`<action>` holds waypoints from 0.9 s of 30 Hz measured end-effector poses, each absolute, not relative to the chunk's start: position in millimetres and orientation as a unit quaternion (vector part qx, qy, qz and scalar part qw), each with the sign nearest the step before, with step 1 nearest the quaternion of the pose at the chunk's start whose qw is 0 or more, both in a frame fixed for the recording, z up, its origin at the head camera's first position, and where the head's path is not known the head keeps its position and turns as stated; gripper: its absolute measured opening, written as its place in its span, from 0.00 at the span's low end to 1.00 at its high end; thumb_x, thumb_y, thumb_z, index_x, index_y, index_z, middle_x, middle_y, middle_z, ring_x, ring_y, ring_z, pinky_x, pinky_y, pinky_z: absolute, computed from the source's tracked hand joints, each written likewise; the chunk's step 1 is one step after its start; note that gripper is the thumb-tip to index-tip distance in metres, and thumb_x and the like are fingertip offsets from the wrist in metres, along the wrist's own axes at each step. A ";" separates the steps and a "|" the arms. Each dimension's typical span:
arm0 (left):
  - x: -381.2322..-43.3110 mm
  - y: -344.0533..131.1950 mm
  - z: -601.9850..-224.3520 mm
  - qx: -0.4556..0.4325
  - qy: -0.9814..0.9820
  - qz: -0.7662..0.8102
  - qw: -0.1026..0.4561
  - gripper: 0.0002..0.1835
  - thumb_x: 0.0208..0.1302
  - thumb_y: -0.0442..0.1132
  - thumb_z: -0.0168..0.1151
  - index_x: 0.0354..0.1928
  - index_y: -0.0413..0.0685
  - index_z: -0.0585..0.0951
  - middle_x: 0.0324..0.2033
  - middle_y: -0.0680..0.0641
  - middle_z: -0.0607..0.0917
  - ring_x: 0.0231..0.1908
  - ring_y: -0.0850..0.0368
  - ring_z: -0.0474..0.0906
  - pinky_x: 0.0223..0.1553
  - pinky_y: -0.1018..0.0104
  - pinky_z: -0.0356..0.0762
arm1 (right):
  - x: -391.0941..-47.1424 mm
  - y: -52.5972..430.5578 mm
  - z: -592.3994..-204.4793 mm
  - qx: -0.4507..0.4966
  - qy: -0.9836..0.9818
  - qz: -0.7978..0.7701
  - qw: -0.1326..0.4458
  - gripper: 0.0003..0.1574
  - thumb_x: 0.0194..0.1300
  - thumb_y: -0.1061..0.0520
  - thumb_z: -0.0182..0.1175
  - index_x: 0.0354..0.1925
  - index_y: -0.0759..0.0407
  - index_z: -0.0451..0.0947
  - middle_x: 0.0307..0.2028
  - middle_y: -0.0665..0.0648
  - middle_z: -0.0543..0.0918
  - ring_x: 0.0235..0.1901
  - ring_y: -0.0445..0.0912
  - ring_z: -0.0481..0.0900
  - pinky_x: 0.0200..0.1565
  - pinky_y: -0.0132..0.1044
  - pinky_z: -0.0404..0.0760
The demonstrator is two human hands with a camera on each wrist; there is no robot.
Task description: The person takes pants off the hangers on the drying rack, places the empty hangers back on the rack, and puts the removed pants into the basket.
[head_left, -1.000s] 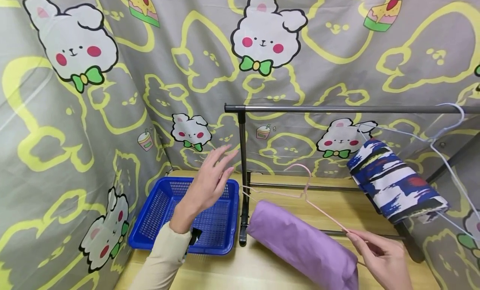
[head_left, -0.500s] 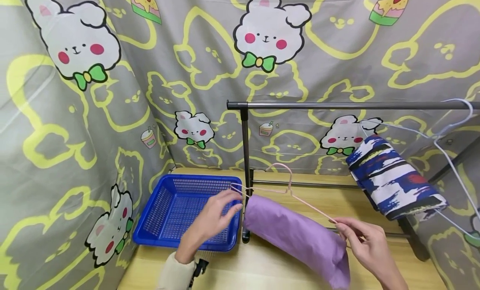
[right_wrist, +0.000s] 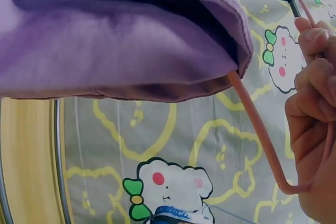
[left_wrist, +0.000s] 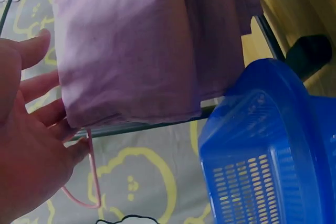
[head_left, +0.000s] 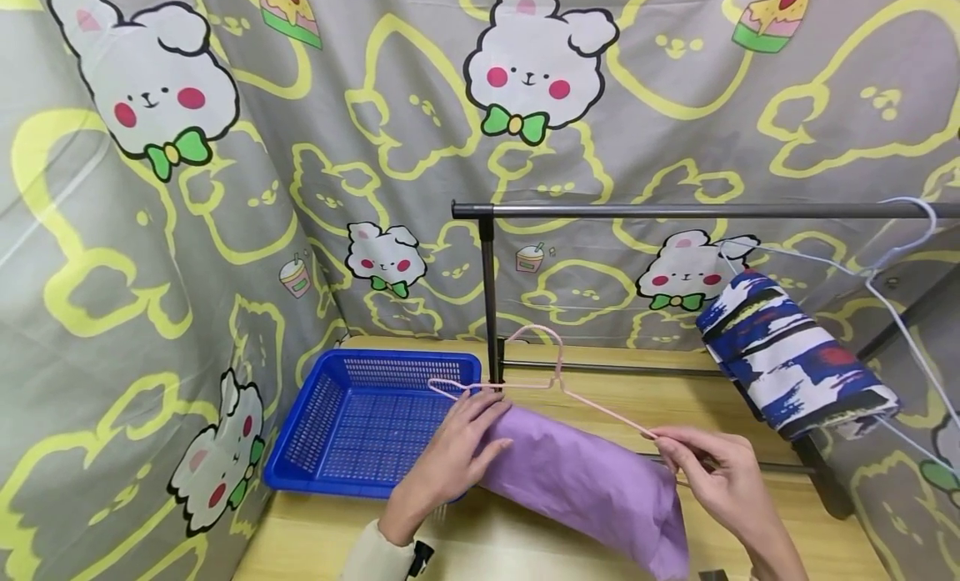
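Observation:
A purple cloth (head_left: 581,485), apparently a folded garment, hangs over the lower bar of a pink clothes hanger (head_left: 603,409). My right hand (head_left: 716,477) pinches the hanger's right arm between thumb and fingers, and in the right wrist view the hanger's bent corner (right_wrist: 262,135) runs from the cloth into that hand. At the cloth's left end, my left hand (head_left: 456,452) touches the edge with fairly straight fingers, thumb held apart. The left wrist view shows its fingers (left_wrist: 44,85) at the cloth's edge, some fingertips hidden behind it. The hanger's hook points up, below the rack's top rail.
A blue plastic basket (head_left: 352,485) stands on the wooden table (head_left: 300,548) at left. Behind the hands is a black and grey clothes rack (head_left: 637,210). From its rail hangs a pale hanger (head_left: 932,218) with a blue, white and black patterned cloth (head_left: 795,356). A printed curtain (head_left: 420,31) surrounds the table.
My left hand has come down from above the basket to the cloth's left end. My right hand has shifted left, carrying the pink hanger and purple cloth with it.

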State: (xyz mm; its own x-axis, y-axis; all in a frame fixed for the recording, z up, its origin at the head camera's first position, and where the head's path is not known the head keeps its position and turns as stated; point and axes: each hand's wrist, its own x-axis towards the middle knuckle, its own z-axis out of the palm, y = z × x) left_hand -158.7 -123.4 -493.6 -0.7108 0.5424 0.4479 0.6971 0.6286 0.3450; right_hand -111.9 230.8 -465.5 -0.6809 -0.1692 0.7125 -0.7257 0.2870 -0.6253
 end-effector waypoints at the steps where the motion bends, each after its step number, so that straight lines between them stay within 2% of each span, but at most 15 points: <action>1: -159.1 -123.8 -493.2 -0.349 -0.891 -0.249 0.150 0.26 0.72 0.48 0.64 0.65 0.40 0.79 0.64 0.41 0.79 0.68 0.44 0.72 0.73 0.45 0.59 | -112.7 230.5 -465.8 0.296 -0.755 0.521 0.267 0.24 0.50 0.88 0.62 0.39 0.68 0.87 0.21 0.51 0.78 0.15 0.33 0.63 0.14 0.21 0.60; 5: -161.0 -127.1 -488.6 -0.353 -0.898 -0.232 0.125 0.26 0.71 0.52 0.65 0.63 0.42 0.81 0.59 0.42 0.83 0.63 0.44 0.77 0.68 0.49 0.69 | -114.9 228.4 -464.3 0.293 -0.754 0.524 0.266 0.24 0.48 0.87 0.63 0.38 0.67 0.87 0.21 0.52 0.80 0.16 0.33 0.70 0.13 0.23 0.64; 8: -164.3 -129.4 -484.6 -0.362 -0.898 -0.226 0.105 0.29 0.67 0.57 0.67 0.63 0.44 0.82 0.58 0.42 0.84 0.61 0.45 0.79 0.64 0.52 0.74 | -116.3 226.6 -461.0 0.295 -0.754 0.524 0.265 0.24 0.49 0.86 0.64 0.39 0.66 0.88 0.22 0.50 0.81 0.17 0.32 0.71 0.14 0.23 0.65; 13: -171.1 -132.0 -479.6 -0.370 -0.899 -0.221 0.076 0.32 0.61 0.60 0.70 0.60 0.47 0.84 0.53 0.46 0.87 0.56 0.50 0.83 0.61 0.56 0.77 | -120.5 222.1 -455.7 0.309 -0.744 0.534 0.256 0.24 0.50 0.86 0.64 0.40 0.67 0.88 0.27 0.48 0.85 0.17 0.32 0.72 0.14 0.23 0.67; 19: -166.9 -129.6 -478.8 -0.353 -0.913 -0.203 0.034 0.36 0.59 0.65 0.69 0.63 0.51 0.82 0.54 0.48 0.86 0.57 0.52 0.82 0.60 0.55 0.77 | -122.9 218.7 -454.4 0.319 -0.736 0.538 0.259 0.23 0.50 0.85 0.65 0.39 0.67 0.88 0.28 0.49 0.87 0.17 0.32 0.72 0.14 0.22 0.66; 22: -164.7 -129.3 -481.6 -0.350 -0.913 -0.205 0.038 0.31 0.61 0.64 0.68 0.60 0.53 0.84 0.52 0.50 0.87 0.53 0.54 0.83 0.56 0.55 0.80 | -124.1 217.8 -455.3 0.318 -0.738 0.535 0.260 0.23 0.49 0.85 0.65 0.38 0.66 0.88 0.27 0.48 0.87 0.16 0.32 0.71 0.13 0.22 0.64; 27: -161.6 -129.7 -485.4 -0.364 -0.905 -0.214 0.056 0.18 0.66 0.59 0.65 0.47 0.56 0.87 0.41 0.56 0.88 0.44 0.59 0.85 0.45 0.60 0.83 | -124.7 216.3 -457.8 0.310 -0.743 0.533 0.262 0.25 0.47 0.86 0.66 0.38 0.64 0.88 0.27 0.48 0.87 0.17 0.32 0.72 0.13 0.23 0.65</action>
